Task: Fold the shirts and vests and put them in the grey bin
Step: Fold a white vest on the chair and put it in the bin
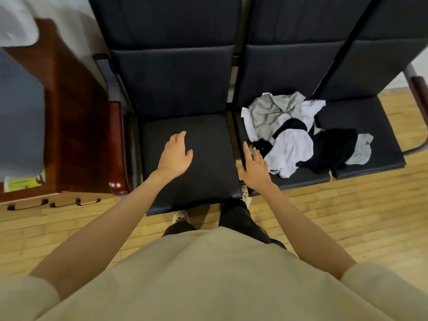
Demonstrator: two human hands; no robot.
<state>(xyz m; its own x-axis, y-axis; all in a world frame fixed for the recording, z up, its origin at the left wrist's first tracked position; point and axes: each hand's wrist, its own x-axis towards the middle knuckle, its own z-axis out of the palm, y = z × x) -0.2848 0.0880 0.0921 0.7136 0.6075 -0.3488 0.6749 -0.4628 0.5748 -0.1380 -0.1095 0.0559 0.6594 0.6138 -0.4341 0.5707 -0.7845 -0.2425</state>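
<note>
A crumpled pile of clothes lies across the middle and right seats of a dark bench: a grey shirt [271, 112] at the back, a white garment [289, 151] in front, a black one [331, 149] to the right. My left hand [176, 154] hovers flat over the bare left seat [203, 181], fingers relaxed, holding nothing. My right hand [253, 166] is spread at the gap between the left and middle seats, fingertips just short of the white garment. A grey bin [20, 117] stands at the far left, partly cut off by the frame.
A reddish wooden cabinet [76, 126] stands between the bin and the bench. The bench has a wooden armrest [117, 147] on its left and another [419, 93] at the right edge. Light wood flooring [347, 216] runs under my feet.
</note>
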